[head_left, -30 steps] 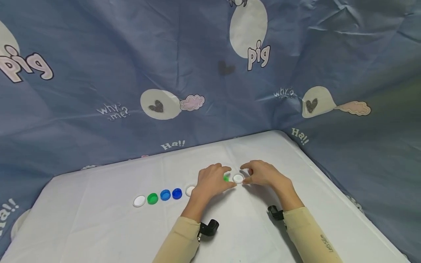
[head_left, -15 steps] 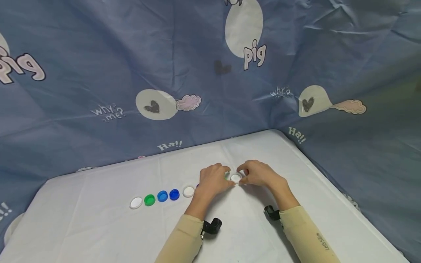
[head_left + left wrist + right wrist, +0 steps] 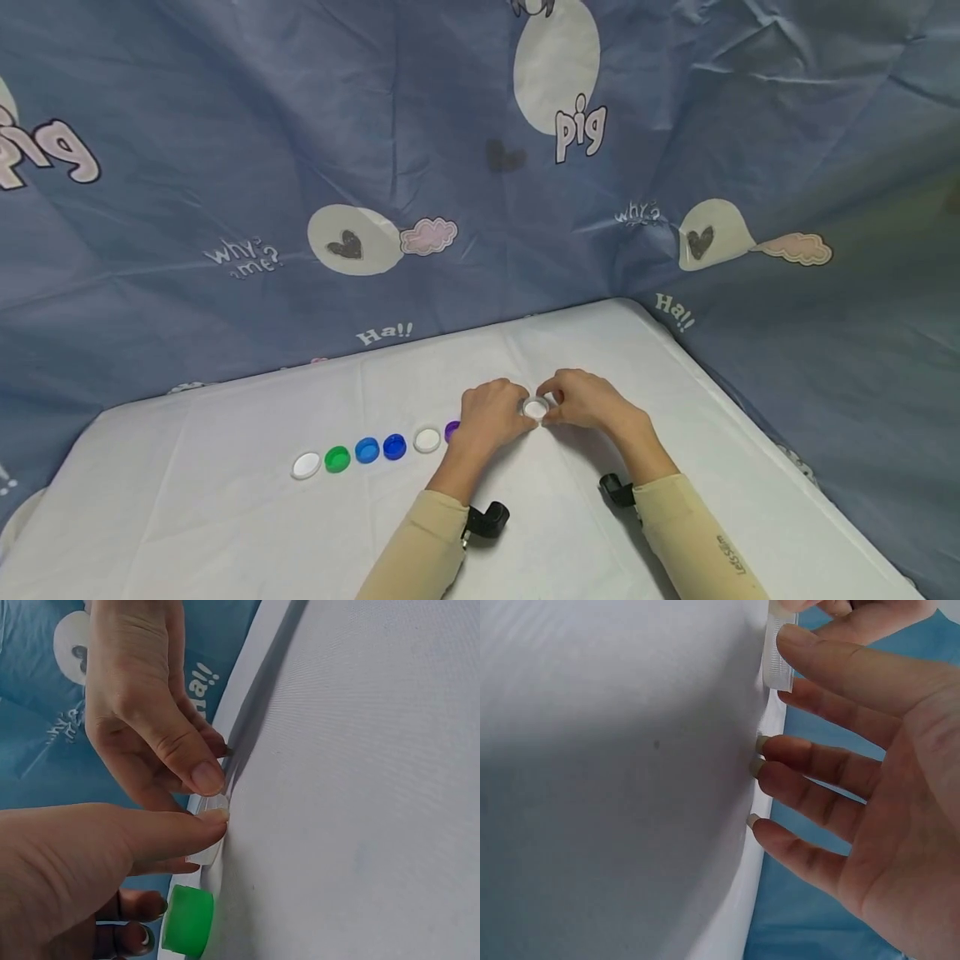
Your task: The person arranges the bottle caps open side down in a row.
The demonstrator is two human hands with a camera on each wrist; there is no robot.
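A white bottle cap [image 3: 535, 408] lies on the table between my two hands, at the right end of a row of caps. My left hand [image 3: 489, 414] pinches its left side with thumb and forefinger; in the left wrist view the thumb presses the ribbed rim of the cap [image 3: 212, 847]. From the other side my right hand [image 3: 588, 400] holds it between thumb and forefinger, while the other right fingers [image 3: 802, 791] spread apart, their tips near the cloth. A green cap [image 3: 187, 921] stands just beside the left hand, which hides it in the head view.
Leftward the row continues with a purple cap [image 3: 452, 430] partly hidden, a white cap [image 3: 427, 439], a dark blue cap [image 3: 394, 447], a light blue cap [image 3: 367, 451], a green cap [image 3: 337, 459] and another white cap [image 3: 306, 466]. A white cloth [image 3: 225, 517] covers the table; a blue printed curtain [image 3: 465, 167] hangs behind.
The right hand has moved slightly left and closed in on the white cap. The left hand's fingers have come up to the cap's other side. The head view has shifted a little.
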